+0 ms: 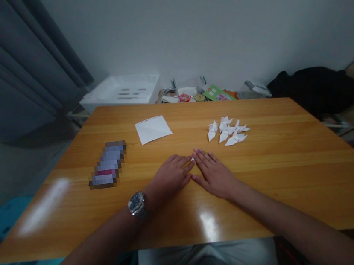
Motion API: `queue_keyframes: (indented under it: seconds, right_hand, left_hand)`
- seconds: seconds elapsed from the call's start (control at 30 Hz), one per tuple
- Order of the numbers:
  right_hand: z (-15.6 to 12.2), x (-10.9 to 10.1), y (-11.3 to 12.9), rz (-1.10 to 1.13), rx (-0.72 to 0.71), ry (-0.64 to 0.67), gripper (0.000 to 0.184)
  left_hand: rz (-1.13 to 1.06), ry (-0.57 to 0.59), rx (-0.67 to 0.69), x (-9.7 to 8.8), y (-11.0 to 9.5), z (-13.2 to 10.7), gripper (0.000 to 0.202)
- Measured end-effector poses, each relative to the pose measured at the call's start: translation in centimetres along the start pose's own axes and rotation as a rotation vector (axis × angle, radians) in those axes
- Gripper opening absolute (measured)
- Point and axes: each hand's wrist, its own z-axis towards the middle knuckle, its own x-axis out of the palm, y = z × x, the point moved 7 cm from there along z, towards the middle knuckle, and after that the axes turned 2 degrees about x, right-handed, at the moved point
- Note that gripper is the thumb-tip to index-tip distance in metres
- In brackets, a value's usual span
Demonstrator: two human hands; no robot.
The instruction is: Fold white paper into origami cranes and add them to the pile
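Observation:
My left hand (170,177) and my right hand (213,174) lie flat, palms down, side by side on the wooden table (268,190), fingers stretched out and fingertips nearly meeting. A tiny corner of white paper (193,159) peeks out between the fingertips; the rest is hidden under the hands. A silver wristwatch (137,203) sits on my left wrist. A white sheet of paper (153,129) lies beyond the left hand. Several white folded paper figures (227,131) are heaped beyond the right hand.
A blurred-out rectangular object (108,164) lies on the table to the left. Behind the table stand a white plastic bin (121,90), small colourful clutter (198,95) and a black bag (310,90). A grey curtain (10,62) hangs at left.

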Motion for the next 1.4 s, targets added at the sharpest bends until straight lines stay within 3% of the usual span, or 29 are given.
queue_keyframes:
  seconds: [0.47,0.83,1.23,1.4]
  right_hand:
    - [-1.2,-0.4,-2.2,-0.025,0.030,0.026,0.070]
    - [-0.9,-0.7,-2.5,0.007,0.046,0.021,0.062]
    - [0.5,-1.4,-3.2,-0.018,-0.029,-0.071,0.042]
    - [0.3,-1.9,-2.8,-0.052,-0.062,-0.046,0.041]
  left_hand:
    - [-0.005,-0.012,-0.016,0.3,0.4,0.0,0.040]
    - [-0.087,-0.065,-0.011,0.0,0.8,0.3,0.036]
    - [-0.192,-0.150,-0.113,0.1,2.2,1.5,0.028]
    - [-0.205,-0.153,-0.131,0.4,2.4,1.4,0.025]
